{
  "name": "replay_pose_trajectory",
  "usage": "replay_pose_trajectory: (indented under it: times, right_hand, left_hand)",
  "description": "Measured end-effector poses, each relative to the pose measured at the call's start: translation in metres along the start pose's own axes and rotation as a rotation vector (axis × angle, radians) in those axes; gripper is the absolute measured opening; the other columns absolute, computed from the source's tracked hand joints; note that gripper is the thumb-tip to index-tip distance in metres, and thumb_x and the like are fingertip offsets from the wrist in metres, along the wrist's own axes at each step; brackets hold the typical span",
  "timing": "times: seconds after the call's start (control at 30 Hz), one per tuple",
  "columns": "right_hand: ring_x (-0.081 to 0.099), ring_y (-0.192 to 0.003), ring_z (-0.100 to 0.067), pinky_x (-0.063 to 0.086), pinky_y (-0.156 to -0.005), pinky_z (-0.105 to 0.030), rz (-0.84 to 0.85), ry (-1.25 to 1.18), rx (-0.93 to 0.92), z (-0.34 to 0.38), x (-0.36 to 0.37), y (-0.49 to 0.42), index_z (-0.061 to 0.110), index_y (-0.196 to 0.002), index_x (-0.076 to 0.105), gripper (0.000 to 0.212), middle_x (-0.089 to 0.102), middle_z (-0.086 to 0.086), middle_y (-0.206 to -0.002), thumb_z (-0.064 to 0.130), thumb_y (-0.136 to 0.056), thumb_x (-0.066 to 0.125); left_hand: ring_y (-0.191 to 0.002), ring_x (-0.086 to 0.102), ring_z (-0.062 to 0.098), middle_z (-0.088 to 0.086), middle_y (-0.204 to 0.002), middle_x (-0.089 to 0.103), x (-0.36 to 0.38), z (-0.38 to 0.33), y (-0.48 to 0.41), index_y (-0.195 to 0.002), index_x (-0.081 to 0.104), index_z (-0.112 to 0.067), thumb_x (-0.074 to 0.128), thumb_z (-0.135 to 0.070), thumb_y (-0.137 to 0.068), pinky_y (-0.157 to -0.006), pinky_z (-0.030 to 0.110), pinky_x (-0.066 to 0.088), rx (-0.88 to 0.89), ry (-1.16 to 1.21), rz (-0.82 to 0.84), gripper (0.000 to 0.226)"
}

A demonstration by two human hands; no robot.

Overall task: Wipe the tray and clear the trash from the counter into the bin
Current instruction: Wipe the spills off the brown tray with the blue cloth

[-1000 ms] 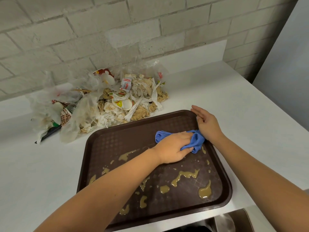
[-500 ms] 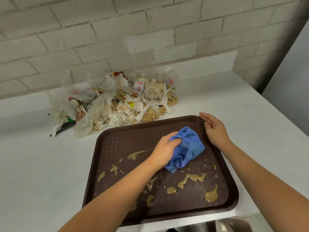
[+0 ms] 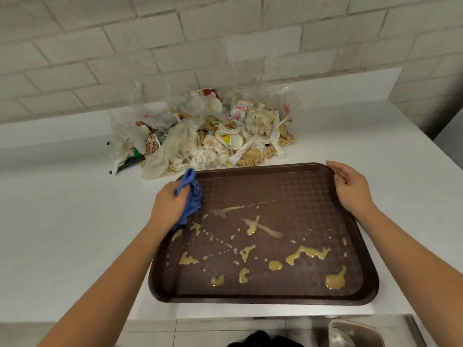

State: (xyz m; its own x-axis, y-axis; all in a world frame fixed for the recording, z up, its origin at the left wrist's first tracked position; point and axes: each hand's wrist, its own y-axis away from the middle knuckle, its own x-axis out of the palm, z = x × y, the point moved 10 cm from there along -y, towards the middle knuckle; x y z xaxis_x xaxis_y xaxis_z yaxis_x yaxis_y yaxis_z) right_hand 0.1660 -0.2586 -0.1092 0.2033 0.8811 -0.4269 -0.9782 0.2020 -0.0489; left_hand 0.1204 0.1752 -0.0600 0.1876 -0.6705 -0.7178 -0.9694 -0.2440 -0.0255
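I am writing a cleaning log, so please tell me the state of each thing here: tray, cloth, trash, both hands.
tray: flat on the counter, mostly smeared with yellowish sauce
blue cloth: bunched, at the tray's far left corner
trash pile: heaped on the counter behind the tray
left hand: gripping the cloth
right hand: open, resting on the tray's far right rim

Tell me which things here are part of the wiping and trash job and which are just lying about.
Part of the job: brown tray, blue cloth, sauce spills, trash pile, left hand, right hand.
Just there: white counter, metal bin, brick wall.
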Motion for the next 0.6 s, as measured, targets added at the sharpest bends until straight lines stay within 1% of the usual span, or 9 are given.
replay_pose_trajectory:
  times: [0.07,0.13,0.2,0.27,0.33,0.37,0.43,0.47,0.6]
  right_hand:
    - [0.051,-0.124,-0.018,0.038,-0.108,-0.032,-0.001,0.004,0.004,0.000,0.000,0.000,0.021,-0.128,0.058,0.037,0.057,0.000,-0.133,0.006,-0.099,0.041]
    - [0.050,-0.124,-0.018,0.038,-0.108,-0.032,-0.003,0.004,0.015,-0.002,-0.001,0.001,0.023,-0.127,0.059,0.036,0.056,0.001,-0.133,0.007,-0.099,0.041]
    - [0.050,-0.124,-0.018,0.037,-0.106,-0.028,-0.001,0.007,0.020,-0.002,-0.001,0.002,0.023,-0.127,0.059,0.036,0.056,0.001,-0.133,0.008,-0.099,0.041]
    - [0.050,-0.124,-0.018,0.036,-0.104,-0.024,0.000,0.005,0.021,0.000,-0.001,0.002,0.022,-0.127,0.059,0.036,0.056,0.001,-0.134,0.009,-0.100,0.040]
    - [0.049,-0.124,-0.018,0.035,-0.102,-0.023,0.001,0.008,0.023,0.000,0.000,0.003,0.022,-0.127,0.059,0.036,0.056,0.000,-0.134,0.009,-0.100,0.040]
    - [0.049,-0.124,-0.018,0.035,-0.101,-0.022,0.000,0.010,0.024,0.000,-0.001,0.003,0.022,-0.127,0.059,0.036,0.056,0.000,-0.134,0.009,-0.100,0.040]
    - [0.049,-0.124,-0.018,0.035,-0.100,-0.021,-0.004,0.015,0.022,0.000,-0.001,0.003,0.022,-0.127,0.059,0.036,0.056,0.000,-0.133,0.010,-0.100,0.040]
    - [0.049,-0.124,-0.018,0.035,-0.100,-0.021,-0.005,0.021,0.021,0.000,-0.001,0.003,0.022,-0.128,0.059,0.036,0.056,0.000,-0.134,0.010,-0.100,0.039]
    - [0.049,-0.125,-0.018,0.034,-0.101,-0.022,-0.004,0.041,0.020,0.000,0.000,0.002,0.021,-0.128,0.058,0.036,0.055,0.000,-0.134,0.010,-0.100,0.039]
  left_hand:
    - [-0.095,0.054,0.031,0.019,-0.106,0.058,0.026,0.000,0.001,-0.104,0.064,-0.004,0.043,-0.029,-0.098,-0.082,0.036,0.040,0.166,-0.279,0.175,0.033]
    - [-0.117,0.046,0.032,0.017,-0.126,0.048,0.041,0.004,0.000,-0.124,0.057,-0.005,0.038,-0.042,-0.098,-0.097,0.037,0.036,0.217,-0.466,0.321,0.050]
    - [-0.131,0.034,0.029,0.014,-0.141,0.035,0.043,0.010,-0.006,-0.133,0.051,-0.009,0.032,-0.051,-0.096,-0.108,0.037,0.028,0.223,-0.572,0.409,0.059]
    - [-0.138,0.025,0.024,0.009,-0.152,0.023,0.042,0.007,-0.010,-0.137,0.048,-0.015,0.037,-0.046,-0.097,-0.113,0.036,0.023,0.278,-0.607,0.435,0.051]
    - [-0.142,0.020,0.023,0.008,-0.156,0.015,0.043,-0.001,-0.007,-0.139,0.042,-0.010,0.041,-0.035,-0.098,-0.113,0.033,0.021,0.323,-0.563,0.419,0.048]
    - [-0.143,0.017,0.022,0.008,-0.157,0.012,0.046,-0.002,-0.005,-0.142,0.035,-0.007,0.041,-0.030,-0.098,-0.114,0.032,0.019,0.320,-0.534,0.401,0.050]
    - [-0.145,0.011,0.021,0.008,-0.158,0.007,0.053,-0.001,0.000,-0.148,0.020,-0.007,0.038,-0.026,-0.099,-0.116,0.031,0.014,0.281,-0.510,0.344,0.055]
    - [-0.146,0.009,0.022,0.008,-0.159,0.006,0.055,0.002,0.001,-0.149,0.016,-0.008,0.037,-0.025,-0.099,-0.118,0.032,0.013,0.252,-0.513,0.300,0.057]
    - [-0.145,0.012,0.025,0.012,-0.158,0.009,0.049,0.010,0.002,-0.148,0.020,-0.006,0.033,-0.020,-0.099,-0.118,0.032,0.014,0.119,-0.508,0.113,0.053]
